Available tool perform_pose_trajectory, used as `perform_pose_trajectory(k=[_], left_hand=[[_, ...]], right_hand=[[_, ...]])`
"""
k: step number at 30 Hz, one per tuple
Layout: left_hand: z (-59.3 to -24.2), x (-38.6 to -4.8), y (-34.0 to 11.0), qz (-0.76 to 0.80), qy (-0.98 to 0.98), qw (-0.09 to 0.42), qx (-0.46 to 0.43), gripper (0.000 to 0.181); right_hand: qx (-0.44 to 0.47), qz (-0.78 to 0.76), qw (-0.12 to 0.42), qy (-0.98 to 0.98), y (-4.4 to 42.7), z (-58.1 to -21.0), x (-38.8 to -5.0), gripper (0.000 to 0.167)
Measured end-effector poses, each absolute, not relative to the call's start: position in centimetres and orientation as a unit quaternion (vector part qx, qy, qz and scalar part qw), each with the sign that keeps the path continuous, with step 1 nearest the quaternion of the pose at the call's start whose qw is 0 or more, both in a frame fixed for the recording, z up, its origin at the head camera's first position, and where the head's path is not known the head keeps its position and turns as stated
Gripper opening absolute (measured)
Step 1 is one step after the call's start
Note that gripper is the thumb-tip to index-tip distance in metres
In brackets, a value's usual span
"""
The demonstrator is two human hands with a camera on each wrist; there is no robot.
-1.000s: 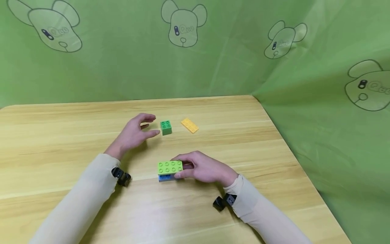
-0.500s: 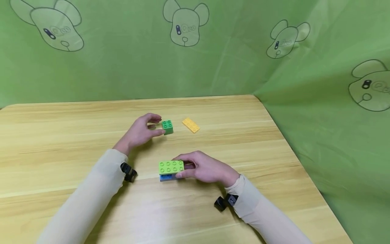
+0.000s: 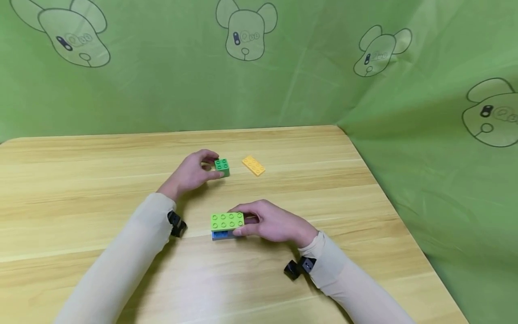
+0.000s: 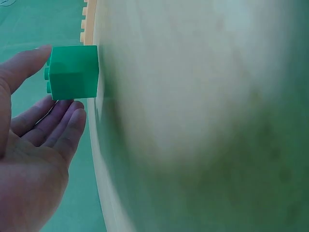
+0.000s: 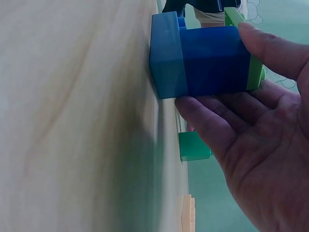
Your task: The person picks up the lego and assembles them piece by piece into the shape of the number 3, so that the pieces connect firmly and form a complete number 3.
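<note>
Locate the green block in the far half of the bench, directly right of the left hand and between thumb and fingers: thumb toward the near edge, fingers toward the far edge. Cannot tell firm contact from a narrow gap. Take the left hand as nearer; see the right hand well apart, closer to the near edge, gripping the brick stack, lime over blue, long axis roughly parallel to the far edge. Note green block appearance: glossy, near-cubic, upright, four studs up, no evident long axis.
</note>
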State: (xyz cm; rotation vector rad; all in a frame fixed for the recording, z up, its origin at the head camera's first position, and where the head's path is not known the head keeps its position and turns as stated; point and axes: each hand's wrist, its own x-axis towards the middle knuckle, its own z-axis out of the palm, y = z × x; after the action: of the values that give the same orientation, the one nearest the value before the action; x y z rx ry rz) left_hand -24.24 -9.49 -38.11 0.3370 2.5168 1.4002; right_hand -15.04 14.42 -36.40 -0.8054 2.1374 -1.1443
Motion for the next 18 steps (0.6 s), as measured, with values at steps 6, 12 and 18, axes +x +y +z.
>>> perform_pose_trajectory(k=[6,12,18], left_hand=[[-38.17,-24.51,-9.39,0.466,0.868,0.122,0.120,0.057],[-38.17,-24.68,-9.14,0.453,0.873,0.128,0.125,0.057],[-37.98,-24.96,-8.62,0.428,0.885,0.129,0.131,0.055]], right_hand=[[-0.304,-0.427,0.287,0.802,14.40,-36.40,-15.05,0.036],[-0.309,-0.426,0.284,0.801,14.47,-36.44,-15.05,0.036],[-0.312,-0.430,0.283,0.798,14.53,-36.58,-15.09,0.035]])
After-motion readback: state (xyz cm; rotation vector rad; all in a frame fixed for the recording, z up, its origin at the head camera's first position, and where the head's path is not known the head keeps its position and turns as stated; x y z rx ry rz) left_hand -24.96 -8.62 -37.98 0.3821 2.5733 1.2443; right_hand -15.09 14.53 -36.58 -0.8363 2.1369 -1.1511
